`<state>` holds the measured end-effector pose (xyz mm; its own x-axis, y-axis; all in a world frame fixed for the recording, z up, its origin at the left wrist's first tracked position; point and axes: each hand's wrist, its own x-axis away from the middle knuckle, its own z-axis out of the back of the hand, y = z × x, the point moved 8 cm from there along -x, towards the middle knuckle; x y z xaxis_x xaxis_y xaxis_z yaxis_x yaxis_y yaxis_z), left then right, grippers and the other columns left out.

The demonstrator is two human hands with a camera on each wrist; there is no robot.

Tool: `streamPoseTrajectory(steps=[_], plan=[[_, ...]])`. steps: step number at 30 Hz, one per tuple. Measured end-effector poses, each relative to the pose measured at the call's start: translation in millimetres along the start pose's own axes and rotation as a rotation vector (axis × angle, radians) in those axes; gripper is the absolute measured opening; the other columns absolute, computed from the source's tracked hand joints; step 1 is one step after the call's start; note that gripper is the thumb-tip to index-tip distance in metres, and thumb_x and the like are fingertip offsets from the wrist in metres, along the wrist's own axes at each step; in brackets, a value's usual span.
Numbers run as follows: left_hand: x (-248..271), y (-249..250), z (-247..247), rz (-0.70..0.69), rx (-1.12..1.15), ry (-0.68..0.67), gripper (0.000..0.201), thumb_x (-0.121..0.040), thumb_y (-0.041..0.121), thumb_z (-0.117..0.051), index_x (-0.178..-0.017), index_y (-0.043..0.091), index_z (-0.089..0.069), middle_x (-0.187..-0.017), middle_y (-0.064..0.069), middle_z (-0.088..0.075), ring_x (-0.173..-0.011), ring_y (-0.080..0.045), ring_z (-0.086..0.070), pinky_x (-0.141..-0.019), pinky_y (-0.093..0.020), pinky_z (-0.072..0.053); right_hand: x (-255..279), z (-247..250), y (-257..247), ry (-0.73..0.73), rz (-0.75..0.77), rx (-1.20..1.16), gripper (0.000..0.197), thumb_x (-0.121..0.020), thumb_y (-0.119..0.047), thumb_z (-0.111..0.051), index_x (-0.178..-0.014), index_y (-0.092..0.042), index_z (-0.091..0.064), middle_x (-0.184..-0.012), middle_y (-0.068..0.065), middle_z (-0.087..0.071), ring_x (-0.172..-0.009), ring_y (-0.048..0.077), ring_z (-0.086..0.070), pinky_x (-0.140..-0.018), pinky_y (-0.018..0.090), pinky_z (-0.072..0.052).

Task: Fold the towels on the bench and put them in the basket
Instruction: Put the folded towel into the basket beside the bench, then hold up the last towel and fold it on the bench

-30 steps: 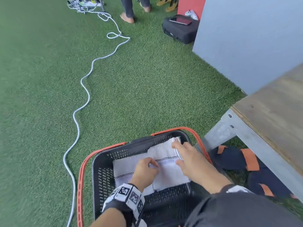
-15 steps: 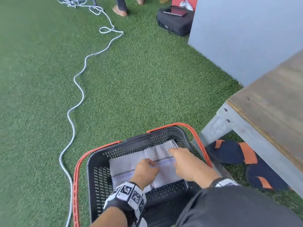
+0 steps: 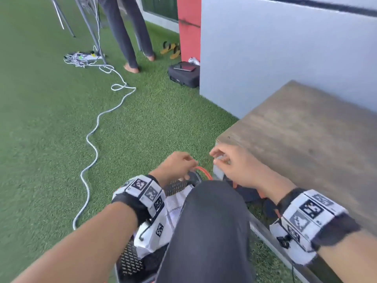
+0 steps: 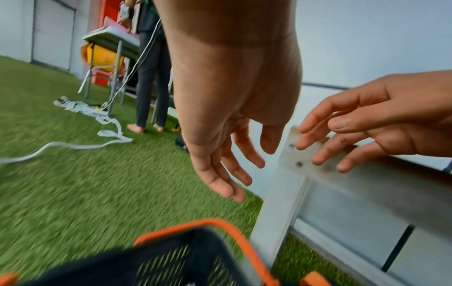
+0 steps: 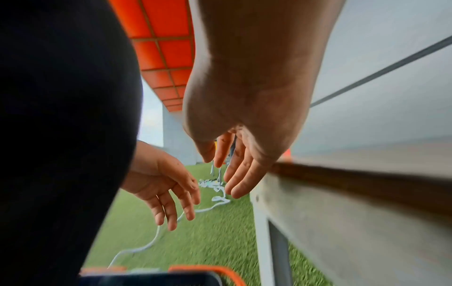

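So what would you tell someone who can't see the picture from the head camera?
Both hands, left hand and right hand, hang empty above a black basket with a white towel inside, beside a wooden bench on green turf.

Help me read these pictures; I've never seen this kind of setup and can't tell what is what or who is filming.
There is no machine here: a person wears three cameras, one on the head and one on each wrist, held by the black-and-white patterned bands. The big picture looks down from the head. In it the left hand and the right hand are both raised, fingers relaxed, holding nothing. Below them, partly hidden by the person's dark knee, stands a black basket with orange handles, with a white towel inside. To the right is the wooden bench; the part in view carries no towel. The other two pictures look along each hand at its fingers. A white cable lies on the green turf, and another person stands further back.
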<state>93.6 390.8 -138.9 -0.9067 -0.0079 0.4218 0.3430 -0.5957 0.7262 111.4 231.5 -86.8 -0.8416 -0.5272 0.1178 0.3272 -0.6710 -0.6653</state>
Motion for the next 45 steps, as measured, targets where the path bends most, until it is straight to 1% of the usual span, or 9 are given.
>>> streamPoseTrajectory(steps=[3, 6, 10, 20, 24, 32, 35, 39, 45], plan=[[24.1, 70.3, 8.6, -0.136, -0.059, -0.006, 0.022, -0.102, 0.025, -0.054, -0.108, 0.007, -0.064, -0.101, -0.007, -0.070, -0.077, -0.017, -0.067, -0.072, -0.031, -0.058, 36.9, 53.7, -8.9, 0.102, -0.024, 0.004, 0.017, -0.098, -0.019, -0.056, -0.113, -0.023, -0.063, -0.106, -0.007, -0.066, -0.096, 0.006, -0.065, -0.077, 0.018, -0.047], [48.2, 140.6, -0.7, -0.279, -0.100, -0.040, 0.021, -0.101, 0.026, -0.054, -0.108, 0.009, -0.065, -0.101, -0.005, -0.072, -0.077, -0.016, -0.067, -0.065, -0.024, -0.055, 84.0, 98.7, -9.8, 0.150, -0.080, 0.048, 0.013, -0.100, -0.023, -0.053, -0.109, -0.029, -0.061, -0.099, -0.012, -0.065, -0.082, -0.009, -0.060, -0.064, 0.010, -0.038], [72.3, 227.2, -40.4, -0.430, -0.136, -0.116, 0.018, -0.096, 0.025, -0.059, -0.101, 0.009, -0.067, -0.098, -0.008, -0.075, -0.076, -0.023, -0.070, -0.071, -0.032, -0.055, 154.1, 153.4, 1.2, 0.263, -0.153, 0.078, 0.013, -0.099, -0.023, -0.055, -0.107, -0.028, -0.064, -0.107, -0.008, -0.069, -0.097, 0.012, -0.065, -0.074, 0.020, -0.045], [133.4, 378.7, -267.4, -0.748, -0.419, -0.406, 0.026, -0.093, 0.033, -0.064, -0.089, 0.009, -0.070, -0.084, -0.010, -0.072, -0.071, -0.026, -0.068, -0.066, -0.034, -0.055, 368.6, 216.1, 126.3, 0.585, -0.494, 0.023, 0.006, -0.096, -0.018, -0.060, -0.098, -0.018, -0.066, -0.091, -0.004, -0.064, -0.084, 0.016, -0.060, -0.066, 0.003, -0.039], [168.5, 403.5, -387.0, -0.861, -0.562, -0.527, 0.020, -0.094, 0.037, -0.063, -0.087, 0.018, -0.068, -0.080, 0.005, -0.064, -0.076, -0.014, -0.058, -0.062, -0.027, -0.041, 475.9, 216.4, 194.3, 0.640, -0.748, -0.035, 0.013, -0.096, -0.024, -0.057, -0.105, -0.019, -0.065, -0.103, -0.001, -0.065, -0.093, 0.019, -0.062, -0.074, 0.024, -0.045], [224.1, 419.8, -579.7, -0.999, -0.621, -0.699, 0.032, -0.096, 0.029, -0.058, -0.126, 0.019, -0.058, -0.137, -0.005, -0.046, -0.126, -0.025, -0.049, -0.103, -0.033, -0.038, 628.3, 183.8, 281.0, 0.580, -1.114, 0.071, 0.043, -0.096, -0.032, -0.053, -0.137, -0.020, -0.048, -0.139, 0.002, -0.045, -0.129, 0.025, -0.044, -0.107, 0.040, -0.039], [242.3, 422.6, -628.7, -1.112, -0.682, -0.734, 0.052, -0.088, 0.027, -0.045, -0.140, 0.021, -0.047, -0.151, -0.001, -0.035, -0.134, -0.031, -0.039, -0.111, -0.045, -0.033, 635.4, 186.5, 295.3, 0.516, -1.121, 0.036, 0.042, -0.096, -0.027, -0.050, -0.137, -0.021, -0.048, -0.141, 0.004, -0.045, -0.124, 0.028, -0.046, -0.104, 0.042, -0.043], [255.2, 417.6, -658.7, -1.302, -0.911, -0.613, 0.075, -0.073, 0.045, -0.022, -0.142, 0.026, -0.042, -0.153, 0.009, -0.033, -0.127, -0.027, -0.035, -0.100, -0.049, -0.043, 641.1, 204.2, 300.0, 0.550, -1.148, 0.034, 0.028, -0.095, -0.016, -0.045, -0.118, -0.014, -0.060, -0.117, 0.009, -0.064, -0.102, 0.029, -0.061, -0.089, 0.044, -0.052], [258.0, 433.6, -643.4, -1.308, -0.759, -0.395, 0.014, -0.093, 0.024, -0.051, -0.094, 0.018, -0.063, -0.112, 0.002, -0.055, -0.109, -0.023, -0.046, -0.070, -0.036, -0.041, 642.5, 207.6, 302.1, 0.534, -1.204, 0.075, 0.021, -0.092, -0.018, -0.047, -0.111, -0.019, -0.056, -0.110, 0.007, -0.060, -0.098, 0.030, -0.060, -0.083, 0.044, -0.053]])
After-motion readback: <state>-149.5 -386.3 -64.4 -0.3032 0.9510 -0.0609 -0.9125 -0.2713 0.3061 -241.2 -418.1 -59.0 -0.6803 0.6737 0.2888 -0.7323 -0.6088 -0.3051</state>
